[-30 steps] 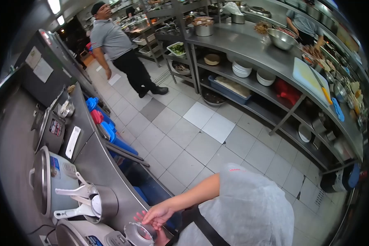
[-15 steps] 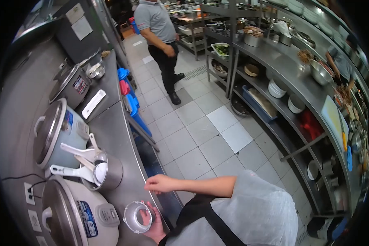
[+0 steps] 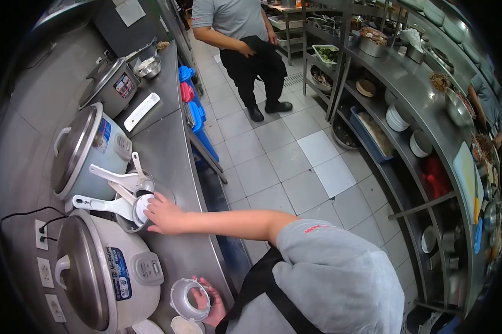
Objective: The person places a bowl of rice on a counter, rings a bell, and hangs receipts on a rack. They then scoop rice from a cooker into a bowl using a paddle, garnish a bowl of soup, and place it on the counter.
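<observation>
My left hand (image 3: 215, 306) holds a small silvery round cup (image 3: 178, 298) with white bits along its rim. Some of its fingers show through the cup's opening. Just below the cup is a pale round thing (image 3: 187, 325), partly cut off by the frame edge. My right hand (image 3: 164, 214) reaches over a metal pot (image 3: 129, 225) on the counter. Its fingers are spread against the round white end of a scoop (image 3: 143, 207); I cannot make out a firm grip. Other white-handled utensils (image 3: 114, 176) stand in the same pot.
Large rice cookers (image 3: 98, 273) line the wall side of the steel counter (image 3: 178, 183). A white oblong tray (image 3: 142, 111) lies farther along. Blue and red lidded bins (image 3: 198, 117) stand beside the counter. Another person (image 3: 234, 28) stands in the aisle holding dark cloth. Shelving (image 3: 396, 72) curves along the right.
My right hand has moved from above the counter edge to the scoop in the pot. My left hand still holds the cup. The person in the aisle has turned, with dark cloth now in hand.
</observation>
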The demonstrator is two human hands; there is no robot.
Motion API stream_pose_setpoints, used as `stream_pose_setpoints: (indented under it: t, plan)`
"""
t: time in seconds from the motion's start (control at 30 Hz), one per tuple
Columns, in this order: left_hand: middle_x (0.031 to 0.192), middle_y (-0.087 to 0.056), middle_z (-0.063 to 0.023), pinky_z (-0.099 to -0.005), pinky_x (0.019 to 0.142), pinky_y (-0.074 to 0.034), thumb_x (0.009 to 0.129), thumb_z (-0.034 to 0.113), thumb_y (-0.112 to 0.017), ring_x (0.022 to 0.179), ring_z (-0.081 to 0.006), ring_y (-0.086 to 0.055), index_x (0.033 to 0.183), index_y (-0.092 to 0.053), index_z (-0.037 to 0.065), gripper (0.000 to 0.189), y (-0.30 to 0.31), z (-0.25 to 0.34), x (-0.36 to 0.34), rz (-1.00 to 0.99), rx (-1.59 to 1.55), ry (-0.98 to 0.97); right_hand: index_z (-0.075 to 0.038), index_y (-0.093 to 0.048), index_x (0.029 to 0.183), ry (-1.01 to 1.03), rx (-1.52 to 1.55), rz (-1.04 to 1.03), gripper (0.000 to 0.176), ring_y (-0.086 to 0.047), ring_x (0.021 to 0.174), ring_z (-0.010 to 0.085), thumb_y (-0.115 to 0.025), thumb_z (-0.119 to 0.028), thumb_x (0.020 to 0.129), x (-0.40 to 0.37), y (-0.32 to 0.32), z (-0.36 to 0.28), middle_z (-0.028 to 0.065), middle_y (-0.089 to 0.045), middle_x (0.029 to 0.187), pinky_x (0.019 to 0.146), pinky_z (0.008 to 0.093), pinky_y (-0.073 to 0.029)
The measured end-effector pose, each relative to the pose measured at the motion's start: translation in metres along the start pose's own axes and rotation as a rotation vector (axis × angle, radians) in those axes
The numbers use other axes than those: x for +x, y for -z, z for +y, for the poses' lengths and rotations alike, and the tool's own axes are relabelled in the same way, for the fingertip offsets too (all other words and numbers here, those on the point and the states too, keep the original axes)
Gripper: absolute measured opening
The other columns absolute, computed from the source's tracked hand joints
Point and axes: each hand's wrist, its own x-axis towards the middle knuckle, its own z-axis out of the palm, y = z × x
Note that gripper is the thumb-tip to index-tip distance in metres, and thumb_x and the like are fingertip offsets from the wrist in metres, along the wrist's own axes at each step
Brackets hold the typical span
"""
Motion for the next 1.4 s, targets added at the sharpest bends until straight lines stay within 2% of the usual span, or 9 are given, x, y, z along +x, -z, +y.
stream_pose_setpoints:
  t: [0.2, 0.27, 0.43, 0.6, 0.7, 0.8, 0.97, 1.17, 1.4]
  plan:
    - [0.131, -0.029, -0.0103, -0.0516, 0.090, -0.031, 0.080, 0.035, -0.044, 0.116, -0.0350, -0.031, 0.127, -0.025, 0.009, 0.057, 0.004, 0.003, -0.005, -0.040, -0.031, -0.018, -0.004, -0.054, 0.096, 0.051, -0.188, -0.074, 0.041, -0.042, 0.104, 0.0301, -0.062, -0.030, 0.066, -0.004, -0.015, 0.003, 0.0139, -0.052, 0.094, 0.096, 0.0487, -0.022]
    - [0.129, -0.032, -0.0108, -0.0511, 0.089, -0.032, 0.078, 0.033, -0.045, 0.115, -0.0353, -0.033, 0.127, -0.026, 0.010, 0.057, -0.009, -0.012, -0.008, -0.072, 0.048, -0.088, -0.004, -0.055, 0.084, 0.004, -0.162, -0.192, 0.029, -0.046, 0.094, 0.0299, -0.062, -0.024, 0.063, 0.004, 0.000, -0.003, 0.0141, -0.054, 0.085, 0.086, 0.0458, -0.031]
    - [0.130, -0.028, -0.0140, -0.0519, 0.089, -0.031, 0.076, 0.048, -0.041, 0.118, -0.0358, -0.028, 0.129, -0.022, 0.009, 0.068, -0.017, -0.013, -0.005, -0.128, 0.094, -0.175, 0.002, -0.055, 0.091, 0.211, -0.023, 0.111, 0.024, -0.051, 0.083, 0.0344, -0.047, -0.001, 0.068, 0.004, -0.005, 0.015, 0.0182, -0.055, 0.085, 0.079, 0.0446, -0.038]
    - [0.130, -0.029, -0.0153, -0.0524, 0.089, -0.031, 0.074, 0.049, -0.045, 0.118, -0.0375, -0.028, 0.127, -0.024, 0.009, 0.070, -0.018, -0.015, -0.011, -0.130, 0.033, -0.129, 0.001, -0.058, 0.088, 0.047, 0.095, 0.159, 0.020, -0.051, 0.080, 0.0309, -0.051, -0.001, 0.069, 0.041, 0.000, 0.012, 0.0155, -0.054, 0.080, 0.076, 0.0405, -0.040]
    - [0.128, -0.030, -0.0160, -0.0524, 0.089, -0.031, 0.074, 0.049, -0.045, 0.118, -0.0376, -0.028, 0.126, -0.027, 0.009, 0.068, -0.014, -0.012, -0.017, -0.111, -0.017, -0.152, -0.001, -0.060, 0.081, 0.082, 0.027, 0.010, 0.015, -0.050, 0.079, 0.0290, -0.053, -0.005, 0.069, 0.073, -0.003, 0.026, 0.0140, -0.054, 0.079, 0.075, 0.0381, -0.040]
    - [0.128, -0.031, -0.0165, -0.0517, 0.090, -0.031, 0.075, 0.049, -0.045, 0.117, -0.0375, -0.028, 0.125, -0.028, 0.009, 0.066, -0.011, -0.012, -0.020, -0.112, -0.018, -0.210, -0.003, -0.060, 0.074, 0.238, -0.360, -0.506, 0.016, -0.051, 0.080, 0.0282, -0.054, -0.017, 0.069, 0.093, -0.013, 0.041, 0.0119, -0.056, 0.080, 0.074, 0.0356, -0.040]
    - [0.128, -0.031, -0.0169, -0.0513, 0.090, -0.030, 0.075, 0.048, -0.046, 0.117, -0.0370, -0.028, 0.125, -0.029, 0.009, 0.066, -0.014, -0.012, -0.021, -0.147, -0.039, -0.249, -0.003, -0.059, 0.073, 0.228, -0.231, -0.691, 0.014, -0.053, 0.077, 0.0278, -0.054, -0.015, 0.070, 0.108, -0.001, 0.038, 0.0119, -0.058, 0.080, 0.071, 0.0353, -0.040]
    - [0.127, -0.030, -0.0177, -0.0501, 0.092, -0.028, 0.076, 0.045, -0.045, 0.118, -0.0353, -0.028, 0.124, -0.028, 0.008, 0.064, -0.004, -0.008, -0.005, -0.130, 0.079, -0.339, 0.000, -0.053, 0.078, -0.189, 0.576, -0.252, 0.013, -0.048, 0.058, 0.0141, -0.058, -0.012, 0.075, 0.116, 0.051, 0.038, 0.0068, -0.051, 0.063, 0.056, 0.0246, -0.039]
    - [0.126, -0.031, -0.0172, -0.0423, 0.094, -0.030, 0.077, 0.053, -0.039, 0.113, -0.0333, -0.033, 0.125, -0.029, 0.006, 0.067, -0.018, -0.003, 0.020, -0.258, 0.181, -0.340, 0.003, -0.050, 0.082, -0.095, 0.127, -0.245, 0.012, -0.048, 0.061, 0.0146, -0.053, -0.009, 0.079, 0.072, 0.079, 0.017, 0.0080, -0.052, 0.068, 0.059, 0.0254, -0.040]
